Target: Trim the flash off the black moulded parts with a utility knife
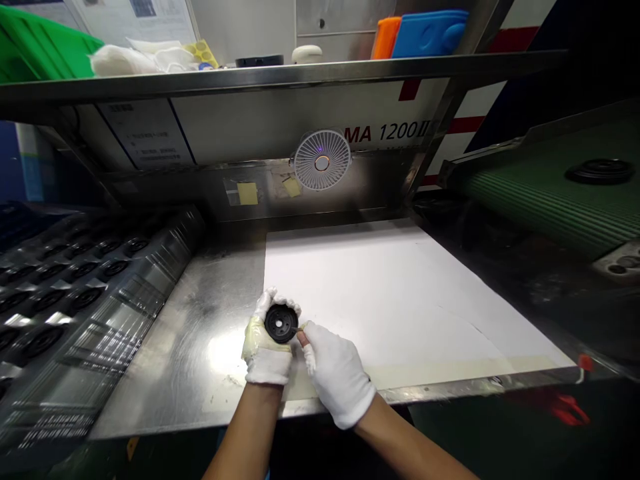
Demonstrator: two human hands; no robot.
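Left hand (266,348) cradles black disc (281,324); right hand (337,373) at rim.

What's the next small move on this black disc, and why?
Probably turn the black disc slightly in the left hand, bringing a fresh stretch of rim to the small tool in the right hand. The tool's tip sits at one spot on the rim, and the left hand cradles the disc, so turning looks easy.

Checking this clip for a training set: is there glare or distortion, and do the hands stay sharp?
Head view: strong glare on the steel bench beside the gloved left hand; wide-angle bending curves the shelf edge; the black disc looks fairly sharp; the lower right corner falls into deep shadow.
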